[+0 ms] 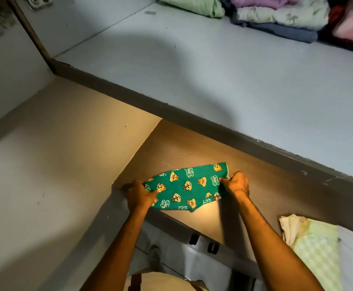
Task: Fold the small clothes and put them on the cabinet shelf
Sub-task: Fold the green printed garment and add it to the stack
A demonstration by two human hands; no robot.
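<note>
Both hands, left hand (140, 195) and right hand (237, 184), pinched the green shorts (189, 186) at the lower shelf's (255, 177) front-left corner; matching edges evenly would fold best.

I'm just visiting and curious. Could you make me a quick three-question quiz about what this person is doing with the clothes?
1. True or false: both hands grip the green cartoon-print cotton garment.
2. Where is the pile of folded clothes? A) grey upper shelf B) floor C) wooden lower shelf
3. Which hand is at the garment's end nearer the pale green checked cloth?

Key: 1 true: left hand, right hand. 2 A. 3 right.
</note>
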